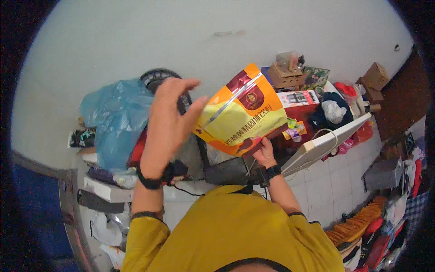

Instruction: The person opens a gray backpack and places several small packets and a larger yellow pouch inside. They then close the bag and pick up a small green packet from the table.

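A stand-up zip pouch (pixel 248 119), yellow, orange and maroon with printed writing, is tilted in front of my chest. My right hand (pixel 265 154) grips its bottom edge near the lower right corner. My left hand (pixel 168 119) is raised at the pouch's left side, thumb and fingers apart, with nothing held; the thumb tip is close to the pouch's edge, and whether it touches cannot be told. Both wrists wear black bands. A silvery strip crosses the pouch near its top.
A blue plastic bag (pixel 119 117) lies at the left, near a black latticed item. At the right are a red-and-white product box (pixel 300 98), a wooden box (pixel 285 74), and a tilted white panel (pixel 323 142) with a cable. A pale wall rises behind.
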A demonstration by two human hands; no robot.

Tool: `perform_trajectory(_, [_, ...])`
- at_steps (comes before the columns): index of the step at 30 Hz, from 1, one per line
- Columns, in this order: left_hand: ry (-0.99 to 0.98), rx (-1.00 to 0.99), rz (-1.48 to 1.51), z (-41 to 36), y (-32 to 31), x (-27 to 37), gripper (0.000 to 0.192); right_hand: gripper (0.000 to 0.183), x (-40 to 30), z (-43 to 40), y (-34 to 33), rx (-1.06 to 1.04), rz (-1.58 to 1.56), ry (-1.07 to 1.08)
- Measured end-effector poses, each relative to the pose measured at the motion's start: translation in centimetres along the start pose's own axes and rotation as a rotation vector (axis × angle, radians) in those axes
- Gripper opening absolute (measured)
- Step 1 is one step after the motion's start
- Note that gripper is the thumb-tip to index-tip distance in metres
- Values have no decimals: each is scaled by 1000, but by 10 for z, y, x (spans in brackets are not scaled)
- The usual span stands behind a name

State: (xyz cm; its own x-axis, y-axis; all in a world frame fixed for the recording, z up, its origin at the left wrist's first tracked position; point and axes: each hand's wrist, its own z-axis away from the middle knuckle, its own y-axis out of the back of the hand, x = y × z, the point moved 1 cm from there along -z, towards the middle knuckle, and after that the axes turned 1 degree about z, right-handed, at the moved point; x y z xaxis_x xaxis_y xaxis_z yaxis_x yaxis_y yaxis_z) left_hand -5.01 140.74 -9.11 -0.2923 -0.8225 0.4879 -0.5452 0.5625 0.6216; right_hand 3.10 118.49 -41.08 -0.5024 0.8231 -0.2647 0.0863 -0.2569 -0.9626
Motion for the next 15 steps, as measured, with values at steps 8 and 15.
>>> perform_trajectory(8, [348,-566,482,15,-28,-29,15,50,10,7,31,-55,63,-107])
perform_trajectory(15, [183,-440,226,21,-38,-13,10,63,30,19,50,-77,13,-181])
